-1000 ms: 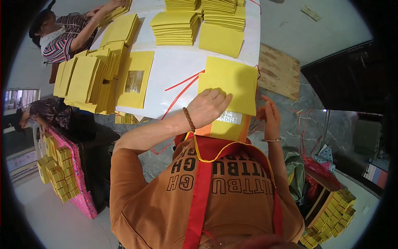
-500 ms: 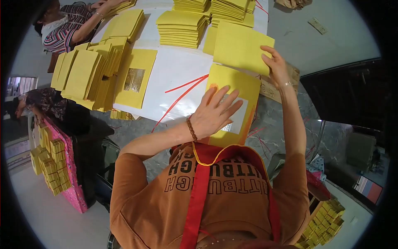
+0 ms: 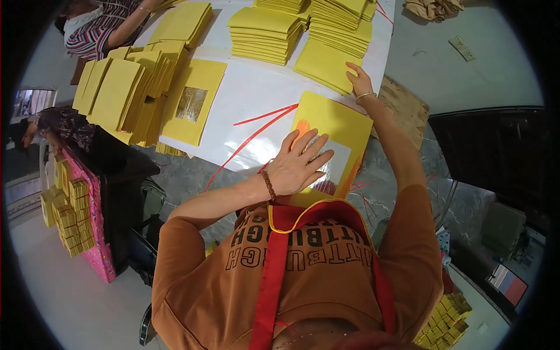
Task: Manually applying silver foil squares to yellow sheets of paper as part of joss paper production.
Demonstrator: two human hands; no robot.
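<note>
My left hand [image 3: 298,166] lies with its fingers spread on a yellow paper sheet [image 3: 333,114] at the table's near edge. This sheet carries orange patches and a shiny, pale rectangular panel [image 3: 338,160], partly covered by the hand. Farther off, my right hand [image 3: 363,83] is at the right edge of a flat yellow piece [image 3: 328,65], which lies in front of a tall stack. Its fingers are apart and rest against or just beside that edge; whether they press on it I cannot tell.
Several yellow stacks [image 3: 265,35] stand on the white table [image 3: 251,105], with more bundles [image 3: 119,96] at the left. A yellow sheet with a shiny panel [image 3: 195,96] lies beside those. Red strips [image 3: 256,137] cross the table. Another person's arm [image 3: 125,29] reaches in at far left.
My right hand has moved away from me and left; the yellow piece it was holding up now lies before the far stack. My left hand stays on the near sheet, now uncovered at its far end.
</note>
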